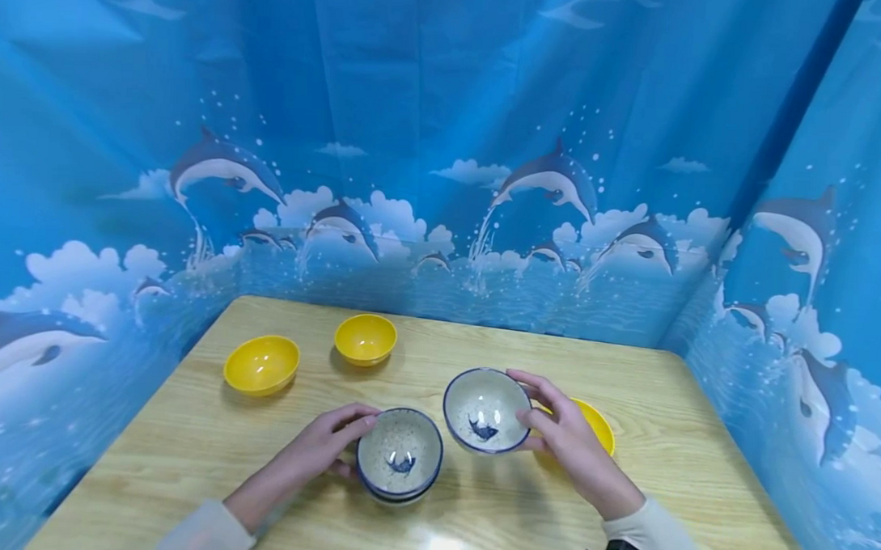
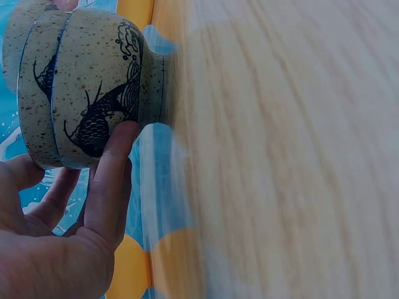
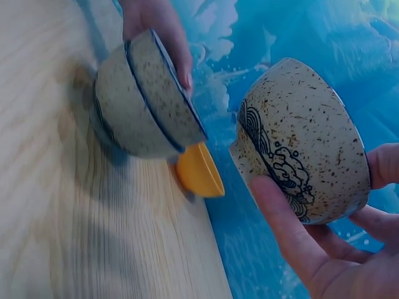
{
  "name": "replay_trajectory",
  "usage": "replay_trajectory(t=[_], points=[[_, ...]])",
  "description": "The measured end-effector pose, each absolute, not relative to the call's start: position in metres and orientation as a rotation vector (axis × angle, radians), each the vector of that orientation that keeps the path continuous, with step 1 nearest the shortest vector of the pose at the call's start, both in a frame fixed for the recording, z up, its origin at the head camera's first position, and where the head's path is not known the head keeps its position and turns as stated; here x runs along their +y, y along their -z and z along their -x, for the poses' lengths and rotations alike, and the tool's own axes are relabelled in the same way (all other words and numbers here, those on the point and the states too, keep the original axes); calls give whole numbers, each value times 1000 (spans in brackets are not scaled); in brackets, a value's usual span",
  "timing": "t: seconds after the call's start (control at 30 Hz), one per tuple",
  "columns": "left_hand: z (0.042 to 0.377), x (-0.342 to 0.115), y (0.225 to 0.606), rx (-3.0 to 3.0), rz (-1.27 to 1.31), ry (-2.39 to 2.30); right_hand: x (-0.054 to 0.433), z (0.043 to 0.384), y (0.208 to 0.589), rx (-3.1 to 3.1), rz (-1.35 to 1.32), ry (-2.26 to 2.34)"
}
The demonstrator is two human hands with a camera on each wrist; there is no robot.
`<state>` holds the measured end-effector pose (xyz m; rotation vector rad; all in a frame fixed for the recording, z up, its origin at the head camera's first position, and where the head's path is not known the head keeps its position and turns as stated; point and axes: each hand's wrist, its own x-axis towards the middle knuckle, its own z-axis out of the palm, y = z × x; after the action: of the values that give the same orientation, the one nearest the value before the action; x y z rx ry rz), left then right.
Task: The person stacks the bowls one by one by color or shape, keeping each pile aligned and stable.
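Observation:
Two speckled grey bowls with dark blue rims stand nested as a stack [image 1: 399, 452] on the table, near the middle. My left hand [image 1: 325, 442] grips the stack from its left side, thumb at the rim and fingers against the outer wall, over a dark fish drawing in the left wrist view. In my right hand [image 1: 564, 431] is a matching speckled bowl [image 1: 485, 410], held up off the table and tilted, to the right of the stack. The right wrist view shows fingers beneath this bowl [image 3: 305, 143] and the thumb at its rim.
Two yellow bowls stand at the back left, one nearer the left edge [image 1: 262, 366] and one further back [image 1: 365, 339]. Another yellow bowl [image 1: 597, 426] is partly hidden behind my right hand. A blue dolphin-print curtain [image 1: 430, 145] hangs behind the wooden table [image 1: 652, 477].

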<state>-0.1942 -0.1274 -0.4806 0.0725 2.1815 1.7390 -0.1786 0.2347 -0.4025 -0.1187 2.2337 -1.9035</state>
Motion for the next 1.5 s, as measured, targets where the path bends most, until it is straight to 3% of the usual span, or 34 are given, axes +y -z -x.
replay_trajectory(t=[1.5], points=[[194,-128,480,2147,-105,-1768,156,173,416,2263,419,1768]])
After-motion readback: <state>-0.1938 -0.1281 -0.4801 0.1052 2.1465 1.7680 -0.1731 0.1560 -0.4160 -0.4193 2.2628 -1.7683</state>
